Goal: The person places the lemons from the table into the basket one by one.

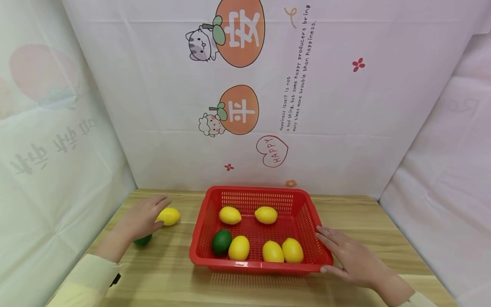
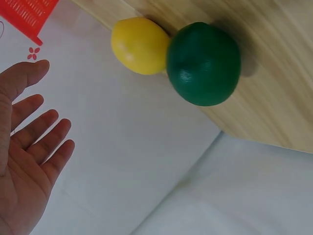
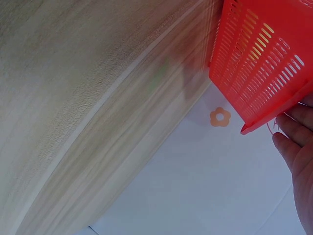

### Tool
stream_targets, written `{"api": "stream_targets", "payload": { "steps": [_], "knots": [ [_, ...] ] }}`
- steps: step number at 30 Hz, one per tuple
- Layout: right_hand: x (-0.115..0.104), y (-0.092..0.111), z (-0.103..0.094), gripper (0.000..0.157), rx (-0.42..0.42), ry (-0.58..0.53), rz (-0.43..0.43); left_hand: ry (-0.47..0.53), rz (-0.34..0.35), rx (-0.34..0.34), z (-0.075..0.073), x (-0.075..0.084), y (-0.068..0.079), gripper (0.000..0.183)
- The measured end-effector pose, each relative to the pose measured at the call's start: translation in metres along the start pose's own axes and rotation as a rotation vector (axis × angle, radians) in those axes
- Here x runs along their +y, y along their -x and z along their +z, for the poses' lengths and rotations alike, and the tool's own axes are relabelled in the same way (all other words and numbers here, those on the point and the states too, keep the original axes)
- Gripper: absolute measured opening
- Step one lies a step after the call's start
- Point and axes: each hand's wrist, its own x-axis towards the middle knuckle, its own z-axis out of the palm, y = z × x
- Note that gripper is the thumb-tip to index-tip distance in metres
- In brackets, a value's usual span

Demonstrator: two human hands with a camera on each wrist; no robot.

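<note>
A red plastic basket point(image 1: 255, 267) stands on the table with several yellow lemons point(image 1: 266, 215) and one dark green fruit, shaped like a lemon point(image 1: 221, 241), inside. My right hand point(image 1: 350, 256) rests against the basket's right rim, fingers extended and thumb near the front corner. Left of the basket, my left hand point(image 1: 143, 216) is raised over the table, its fingers spread and loosely bent with nothing held. Beneath and beside it lie a yellow lemon point(image 2: 140, 45) and a green fruit point(image 2: 204, 63); in the head view the hand and wrist partly cover both.
The wood-grain table point(image 1: 172, 277) is walled in by white printed cloth point(image 1: 330, 128) behind and plain-looking white sheets on both sides. A dark band point(image 1: 115, 279) shows at the left sleeve.
</note>
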Motion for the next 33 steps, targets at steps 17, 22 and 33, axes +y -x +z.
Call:
{"api": "stream_targets", "payload": {
  "steps": [17,22,33],
  "knots": [
    [-0.001,0.001,0.001,0.077,-0.017,-0.016,0.026,-0.04,-0.046,0.008,0.018,-0.018,0.023,0.052],
    [0.0,0.001,0.0,0.078,-0.021,-0.019,0.035,-0.044,-0.066,-0.015,0.023,-0.021,0.029,0.053],
    [-0.001,0.0,-0.001,0.077,-0.013,-0.006,0.021,-0.009,-0.137,-0.055,0.028,-0.021,0.04,0.053]
  ]
}}
